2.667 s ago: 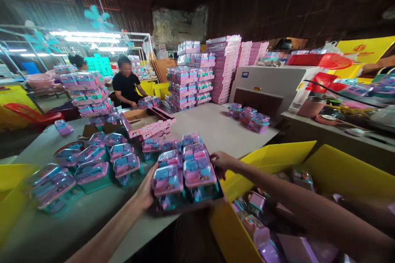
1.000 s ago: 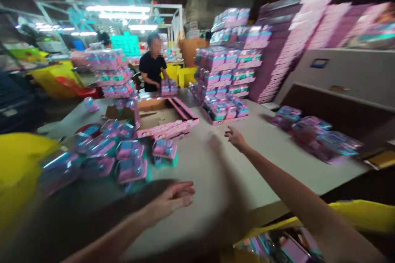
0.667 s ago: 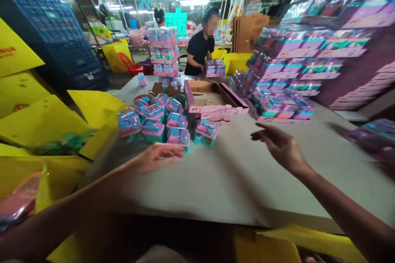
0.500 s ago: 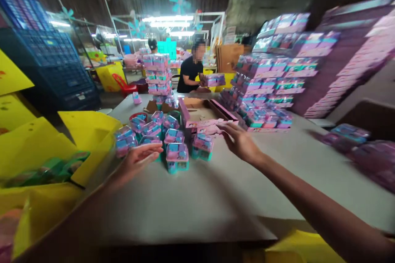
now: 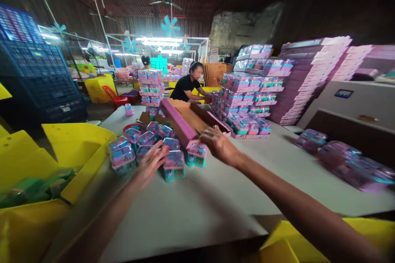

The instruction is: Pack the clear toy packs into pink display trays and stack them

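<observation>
My right hand (image 5: 219, 144) is closed on the near edge of a shallow pink cardboard tray (image 5: 185, 120), which is tilted up off the table. My left hand (image 5: 152, 161) is stretched out with fingers spread, over a cluster of several small pink and teal toy packs (image 5: 148, 144); whether it touches them I cannot tell. One toy pack (image 5: 174, 165) sits just right of its fingertips, another (image 5: 196, 155) under the tray's near corner. All rest on a grey table (image 5: 234, 197).
Yellow bins stand at the left (image 5: 77, 148) and at the near right corner (image 5: 293, 246). Stacks of toy packs (image 5: 247, 90) and pink boxes (image 5: 308, 74) rise at the back right. A person in black (image 5: 187, 87) works across the table. Loose packs (image 5: 339, 156) lie at right.
My hands let go of the batch of packs they held by the right bin and swung left. My right hand has taken the pink tray's edge and tipped it up.
</observation>
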Demonstrator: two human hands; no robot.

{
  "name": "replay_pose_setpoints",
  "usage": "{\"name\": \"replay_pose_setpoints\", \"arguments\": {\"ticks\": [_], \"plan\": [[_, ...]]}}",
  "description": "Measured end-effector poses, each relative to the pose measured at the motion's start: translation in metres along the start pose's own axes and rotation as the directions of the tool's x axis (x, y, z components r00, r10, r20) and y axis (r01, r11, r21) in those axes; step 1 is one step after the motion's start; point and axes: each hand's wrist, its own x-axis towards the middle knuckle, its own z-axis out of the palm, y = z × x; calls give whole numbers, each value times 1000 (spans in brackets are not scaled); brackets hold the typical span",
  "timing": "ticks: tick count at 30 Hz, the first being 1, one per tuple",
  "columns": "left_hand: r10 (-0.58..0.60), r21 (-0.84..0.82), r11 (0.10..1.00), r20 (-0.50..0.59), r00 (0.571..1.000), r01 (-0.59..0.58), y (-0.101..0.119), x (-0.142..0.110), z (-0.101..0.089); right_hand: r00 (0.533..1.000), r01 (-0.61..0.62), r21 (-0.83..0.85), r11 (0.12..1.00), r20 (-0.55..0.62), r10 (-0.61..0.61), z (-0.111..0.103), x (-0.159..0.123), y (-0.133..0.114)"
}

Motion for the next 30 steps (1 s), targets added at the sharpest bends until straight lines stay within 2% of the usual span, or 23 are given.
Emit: {"name": "replay_pose_setpoints", "arguments": {"ticks": [2,4,5,6,7,8,9,10,11,12,13,14,15,16,18,20,23,25,27,30], "plan": [[20,-87,996,-32,999,-22,-5,9,27,993,116,0,993,-1,-116,-13,-42,-40],[51,-60,997,-31,998,-53,-14,6,54,980,196,24,980,-17,-196,-24,-80,-71],[80,-21,997,-16,997,-80,-20,0,65,980,193,58,979,-52,-190,-30,-97,-79],[107,22,994,5,994,-107,-29,-8,73,986,138,104,985,-108,-127,-35,-113,-81],[120,62,991,38,992,-122,-39,-19,79,985,28,160,987,-172,0,-38,-128,-77],[112,97,988,76,991,-119,-50,-31,82,960,-130,226,965,-216,180,-40,-142,-68],[84,125,987,109,991,-97,-64,-43,83,898,-318,303,898,-208,388,-39,-156,-58],[38,150,987,137,990,-59,-79,-55,83,800,-506,378,775,-130,585,-36,-169,-46],[-17,176,984,161,987,-11,-94,-67,80,683,-666,439,603,32,730,-29,-180,-35],[-74,205,978,180,981,36,-111,-77,77,554,-786,470,402,245,796,-21,-189,-27],[-129,237,968,192,973,81,-126,-86,74,430,-863,459,210,453,781,-11,-196,-21],[-179,268,955,192,965,124,-141,-93,70,326,-909,413,60,613,719,-1,-199,-18],[-222,294,942,185,957,162,-154,-99,65,253,-936,352,-16,703,665,9,-200,-17],[-251,319,929,173,952,187,-165,-103,61,207,-956,293,-25,733,648,17,-199,-17],[-245,368,913,154,957,174,-181,-105,50,179,-980,191,61,694,698,29,-192,-17],[-157,448,890,136,978,81,-190,-102,38,185,-983,122,139,663,725,35,-185,-13],[12,619,783,75,997,-56,-197,-87,24,168,-984,80,160,726,667,45,-179,-7],[49,718,692,56,997,-74,-200,-74,19,161,-980,42,193,738,655,53,-179,-6],[43,786,615,59,997,-73,-202,-62,19,173,-972,13,234,712,680,61,-179,-7],[58,819,572,25,998,-54,-204,-47,23,209,-963,17,269,675,707,67,-174,-12]]}}
